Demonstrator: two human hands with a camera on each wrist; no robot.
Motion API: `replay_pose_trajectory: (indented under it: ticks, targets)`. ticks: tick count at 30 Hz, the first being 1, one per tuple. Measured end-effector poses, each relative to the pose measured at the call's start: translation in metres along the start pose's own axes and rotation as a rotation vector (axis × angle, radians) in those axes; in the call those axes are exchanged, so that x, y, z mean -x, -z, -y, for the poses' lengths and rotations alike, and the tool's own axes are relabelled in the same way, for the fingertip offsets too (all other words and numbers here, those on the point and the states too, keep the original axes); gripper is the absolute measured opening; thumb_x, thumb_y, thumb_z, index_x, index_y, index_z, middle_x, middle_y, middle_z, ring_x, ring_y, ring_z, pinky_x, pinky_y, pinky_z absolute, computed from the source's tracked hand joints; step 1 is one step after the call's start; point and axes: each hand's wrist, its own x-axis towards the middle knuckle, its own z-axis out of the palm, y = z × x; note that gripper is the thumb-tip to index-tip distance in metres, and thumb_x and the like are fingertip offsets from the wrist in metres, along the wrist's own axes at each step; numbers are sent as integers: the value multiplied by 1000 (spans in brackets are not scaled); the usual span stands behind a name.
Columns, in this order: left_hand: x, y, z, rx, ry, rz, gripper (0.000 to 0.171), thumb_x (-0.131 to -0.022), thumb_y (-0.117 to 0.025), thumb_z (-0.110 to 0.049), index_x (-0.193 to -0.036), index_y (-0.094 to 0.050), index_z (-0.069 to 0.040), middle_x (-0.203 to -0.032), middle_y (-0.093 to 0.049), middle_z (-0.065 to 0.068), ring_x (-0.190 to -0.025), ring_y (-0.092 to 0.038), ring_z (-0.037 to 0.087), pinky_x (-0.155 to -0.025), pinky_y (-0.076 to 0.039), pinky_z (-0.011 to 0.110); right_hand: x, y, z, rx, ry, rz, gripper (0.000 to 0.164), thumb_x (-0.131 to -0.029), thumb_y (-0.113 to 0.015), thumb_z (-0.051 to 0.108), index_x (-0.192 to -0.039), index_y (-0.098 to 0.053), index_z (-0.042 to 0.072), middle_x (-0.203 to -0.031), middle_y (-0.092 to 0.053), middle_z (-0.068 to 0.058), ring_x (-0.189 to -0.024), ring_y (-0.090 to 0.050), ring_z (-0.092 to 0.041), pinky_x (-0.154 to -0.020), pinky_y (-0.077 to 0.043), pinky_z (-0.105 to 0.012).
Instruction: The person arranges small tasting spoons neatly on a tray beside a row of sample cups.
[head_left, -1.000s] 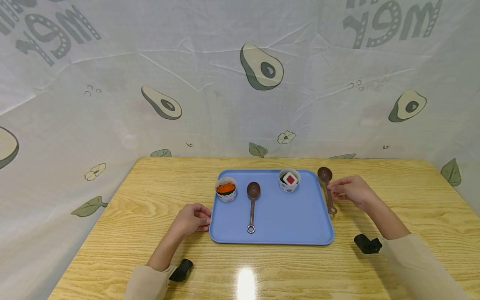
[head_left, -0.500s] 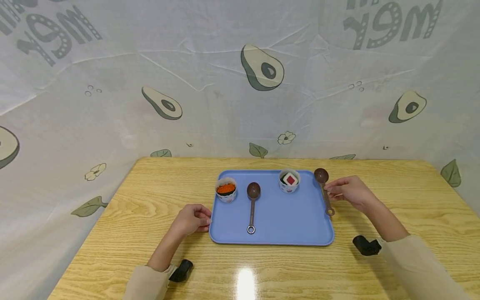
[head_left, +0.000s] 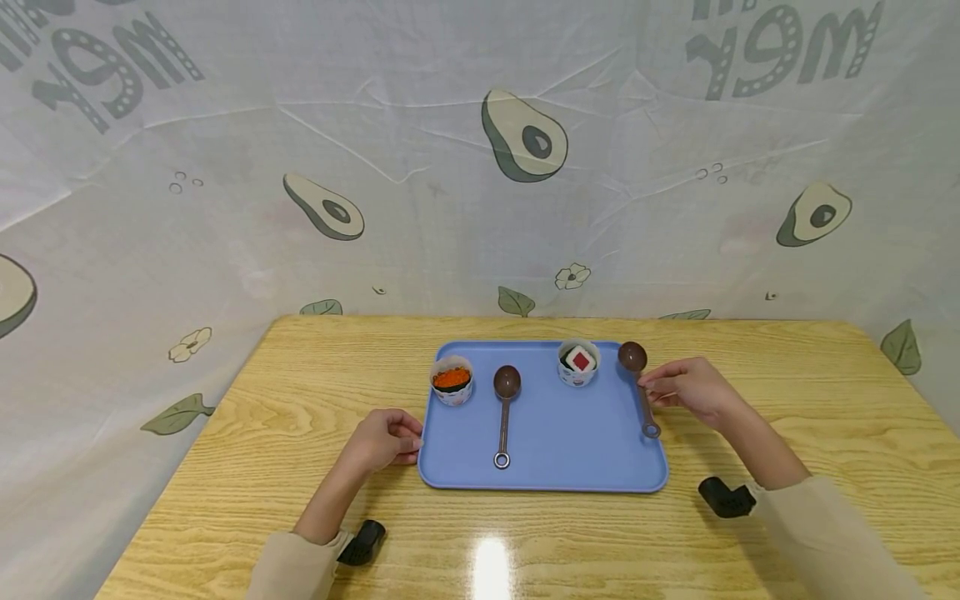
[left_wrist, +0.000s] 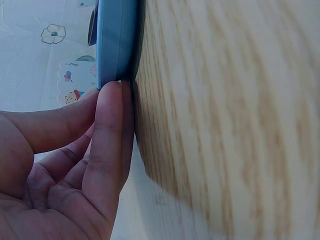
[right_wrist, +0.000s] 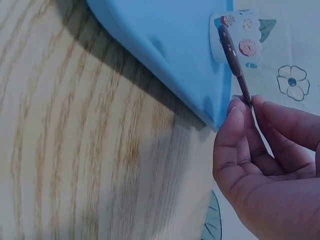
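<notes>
Left hand (head_left: pixel 392 437) pinches the blue tray (head_left: pixel 581 450) by its left rim; the right hand (head_left: pixel 686 388) holds a brown spoon (head_left: pixel 633 357) by its handle above the right edge. Farther in, another brown spoon (head_left: pixel 507 382) lies with its bowl between 2 paper cups (head_left: pixel 577 377)

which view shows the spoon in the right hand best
The head view: it shows the spoon nearly whole, pinched in the right hand. The right wrist view shows only part, nearly edge-on; the left wrist view has just a dark sliver, too little to identify.
</notes>
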Motion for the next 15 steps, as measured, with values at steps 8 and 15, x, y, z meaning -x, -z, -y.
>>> replay_pose_trajectory:
  ticks: [8, 15]
  targets:
    - [1, 0, -1, -16, 2, -2, 12, -81, -58, 14, -93, -57, 11, -71, -54, 11, -58, -57, 14, -59, -56, 30, 0, -7, 0, -28, -1, 16, 24, -90, -50, -4, -104, -55, -22, -83, -63, -6, -69, -59, -15, -68, -55, -32]
    - [1, 0, 0, -14, 5, -2, 12, -82, -58, 13, -93, -57, 11, -70, -54, 11, -58, -57, 14, -58, -56, 30, 0, -14, -1, -38, 2, 35, 22, -90, -49, -5, -102, -55, -23, -82, -63, -7, -67, -59, -14, -65, -55, -29]
